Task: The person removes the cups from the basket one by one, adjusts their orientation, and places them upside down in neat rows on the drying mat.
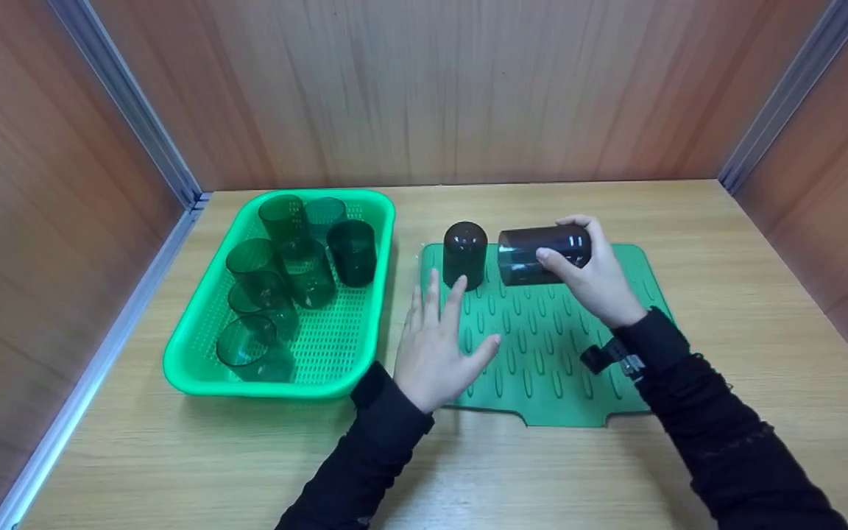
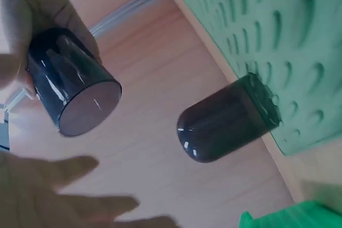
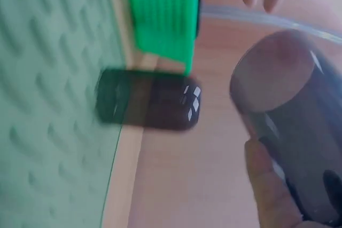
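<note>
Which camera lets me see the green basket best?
The head view: it shows almost the whole green basket and the cups inside. The left wrist view catches only a piece at the bottom right; the right wrist view shows just part, cut off at the top.

Smoky darks against two greens
The held tumbler (image 1: 531,256) is translucent grey-black, the upturned tumbler (image 1: 465,252) darker with a purplish-brown tint; the draining mat (image 1: 542,331) is muted green, patterned with rows of slender ovals, and the plastic basket (image 1: 262,388) bright green with a fine grid of holes; the tabletop (image 1: 748,309) is pale tan wood-grain, the back panel (image 1: 424,96) reddish-brown streaked, the sleeves (image 1: 726,442) black.
</note>
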{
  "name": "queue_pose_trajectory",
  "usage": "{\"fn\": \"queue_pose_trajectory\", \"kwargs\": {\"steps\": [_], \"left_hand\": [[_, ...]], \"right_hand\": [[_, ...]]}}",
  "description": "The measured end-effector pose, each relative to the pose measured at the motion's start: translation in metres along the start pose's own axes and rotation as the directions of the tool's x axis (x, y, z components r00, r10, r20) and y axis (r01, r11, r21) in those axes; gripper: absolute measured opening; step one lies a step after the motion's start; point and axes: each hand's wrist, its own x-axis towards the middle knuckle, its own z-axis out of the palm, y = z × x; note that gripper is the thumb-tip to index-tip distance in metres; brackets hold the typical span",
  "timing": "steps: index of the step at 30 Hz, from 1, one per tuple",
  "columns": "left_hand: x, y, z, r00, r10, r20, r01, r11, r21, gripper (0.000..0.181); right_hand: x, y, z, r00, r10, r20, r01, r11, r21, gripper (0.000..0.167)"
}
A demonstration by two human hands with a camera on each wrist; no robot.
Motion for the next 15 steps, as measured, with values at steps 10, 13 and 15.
{"fn": "queue_pose_trajectory", "kwargs": {"steps": [10,13,15], "left_hand": [[-0.005,-0.011,0.019,0.972,-0.034,0.231,-0.011,0.981,0.193,0.091],[-0.006,-0.015,0.023,0.956,-0.069,0.284,0.003,0.974,0.225,0.092],[-0.007,-0.017,0.026,0.941,-0.09,0.327,0.008,0.97,0.243,0.093]], "right_hand": [[0.029,0.022,-0.03,0.996,0.047,-0.081,-0.072,0.937,-0.341,0.074],[0.039,0.027,-0.034,0.995,0.054,-0.083,-0.082,0.918,-0.388,0.079],[0.044,0.031,-0.035,0.995,0.055,-0.086,-0.087,0.901,-0.426,0.083]]}}
